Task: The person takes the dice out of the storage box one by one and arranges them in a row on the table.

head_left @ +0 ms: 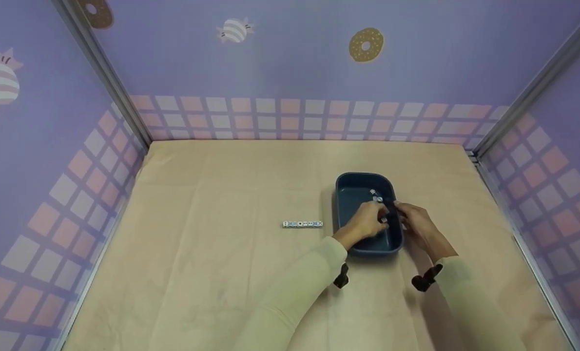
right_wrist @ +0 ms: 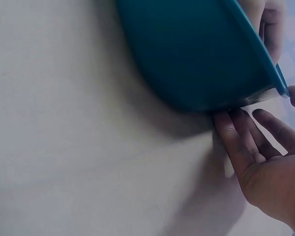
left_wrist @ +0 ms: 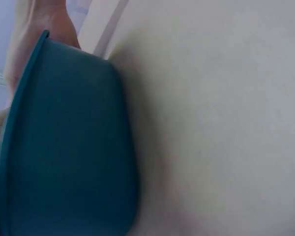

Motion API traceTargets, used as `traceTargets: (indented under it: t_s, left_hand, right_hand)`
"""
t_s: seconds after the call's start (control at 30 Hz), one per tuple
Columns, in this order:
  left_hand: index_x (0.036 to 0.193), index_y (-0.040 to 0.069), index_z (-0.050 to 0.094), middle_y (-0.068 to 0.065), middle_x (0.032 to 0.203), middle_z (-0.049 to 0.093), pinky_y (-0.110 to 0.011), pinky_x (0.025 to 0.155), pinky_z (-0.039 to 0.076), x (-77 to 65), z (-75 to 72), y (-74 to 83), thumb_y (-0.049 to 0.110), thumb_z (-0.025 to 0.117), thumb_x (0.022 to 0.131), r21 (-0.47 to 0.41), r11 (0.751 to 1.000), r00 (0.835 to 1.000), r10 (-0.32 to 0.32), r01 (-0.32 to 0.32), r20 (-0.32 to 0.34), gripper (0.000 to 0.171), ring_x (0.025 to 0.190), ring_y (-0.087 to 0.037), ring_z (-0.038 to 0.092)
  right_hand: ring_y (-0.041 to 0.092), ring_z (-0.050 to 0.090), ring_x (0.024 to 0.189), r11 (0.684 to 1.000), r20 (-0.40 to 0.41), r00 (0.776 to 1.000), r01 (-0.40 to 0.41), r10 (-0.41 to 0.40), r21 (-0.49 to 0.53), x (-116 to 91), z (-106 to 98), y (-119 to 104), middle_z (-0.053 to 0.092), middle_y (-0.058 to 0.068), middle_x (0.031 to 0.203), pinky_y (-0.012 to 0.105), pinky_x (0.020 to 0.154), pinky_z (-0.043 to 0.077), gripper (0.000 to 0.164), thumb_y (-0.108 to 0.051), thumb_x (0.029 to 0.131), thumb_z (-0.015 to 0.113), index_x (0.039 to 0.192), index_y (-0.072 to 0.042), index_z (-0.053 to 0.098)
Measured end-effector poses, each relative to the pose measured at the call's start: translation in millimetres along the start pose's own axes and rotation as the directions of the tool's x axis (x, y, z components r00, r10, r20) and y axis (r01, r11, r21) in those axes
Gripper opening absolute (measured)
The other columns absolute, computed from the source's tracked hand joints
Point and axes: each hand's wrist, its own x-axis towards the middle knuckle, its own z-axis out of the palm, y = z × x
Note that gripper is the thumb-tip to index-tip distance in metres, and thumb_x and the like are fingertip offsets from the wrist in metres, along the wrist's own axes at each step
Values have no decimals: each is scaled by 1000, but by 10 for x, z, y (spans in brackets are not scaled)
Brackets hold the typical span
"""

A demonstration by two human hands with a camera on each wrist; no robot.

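Observation:
A dark blue rectangular tub (head_left: 352, 195) sits on the cloth, right of centre. My left hand (head_left: 365, 222) reaches over its near left side, fingers curled down inside. A small white die (head_left: 384, 220) shows between its fingertips. More dice (head_left: 377, 199) lie in the tub beyond that hand. At the tub's right side my right hand (head_left: 420, 225) holds the wall, thumb at the rim and fingers against the outside, as the right wrist view also shows. Left of the tub, several dice stand in a straight touching row (head_left: 302, 224). The left wrist view has mostly the tub's outer wall (left_wrist: 73, 142).
A beige cloth (head_left: 222, 253) with faint creases covers the table. Purple panels (head_left: 290, 63) with a pink and white check band stand at the back, left and right, joined by metal posts (head_left: 105, 73).

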Motion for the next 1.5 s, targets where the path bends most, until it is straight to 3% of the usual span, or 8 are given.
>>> traceTargets:
  t_s: [0.1,0.2,0.5,0.7,0.83,1.03,1.27,1.5]
  left_hand:
    - [126,8,75,-2,118,73,-17,91,51,20,40,-15,16,82,95,12,1000,1000,-11,11,-12,32,106,-7,66]
    - [124,8,75,-2,117,74,-17,91,51,43,72,-29,15,81,95,11,1000,1000,-18,18,-10,30,106,-8,67]
    - [112,11,75,2,104,72,-18,78,50,87,110,-51,8,78,95,61,998,1000,-17,19,-21,18,91,-7,64]
    - [112,12,75,3,101,71,-19,75,51,36,34,-28,6,73,97,70,997,999,-32,35,-44,17,87,-6,63]
    - [114,16,75,6,104,71,-20,79,52,-15,-121,51,10,73,99,74,997,999,-4,6,-39,16,91,-5,63]
    - [117,10,75,2,107,71,-16,81,51,-97,-461,105,9,73,101,-33,992,992,125,-124,15,17,95,-5,65]
    - [116,4,73,-4,109,71,-14,86,52,-263,-838,-73,10,75,100,-65,954,956,294,-293,10,18,98,-12,69]
    - [115,4,72,-5,109,70,-23,88,57,-520,-1223,-343,10,75,99,-75,953,956,295,-294,-3,17,98,-13,69]
  right_hand:
    - [19,48,141,1000,11,1000,-18,18,-2,10,4,-4,48,9,160,41,121,35,67,-44,110,55,162,-4,41]
    - [24,44,147,1000,20,1000,-23,23,1,16,5,-1,43,13,164,45,123,33,67,-44,111,54,162,-4,39]
    - [26,45,147,1000,19,1000,3,-4,11,4,28,15,44,15,163,47,124,32,68,-45,110,55,162,-4,40]
    - [14,60,123,1000,-22,1000,-7,7,19,37,86,25,64,3,139,39,112,42,65,-46,107,62,157,-5,49]
    - [13,61,121,1000,-27,1000,-6,7,19,38,77,26,67,-1,132,36,109,44,65,-46,106,63,156,-5,50]
    - [23,49,142,1000,-2,1000,-15,15,24,17,20,29,51,11,157,46,121,37,68,-47,108,59,160,-5,44]
    - [25,47,143,999,4,1000,-18,18,26,11,16,26,48,13,159,47,122,35,70,-47,109,58,162,-5,40]
    - [31,37,153,999,-2,1000,-30,30,36,-1,39,0,39,16,166,48,125,30,70,-43,110,57,164,-4,36]
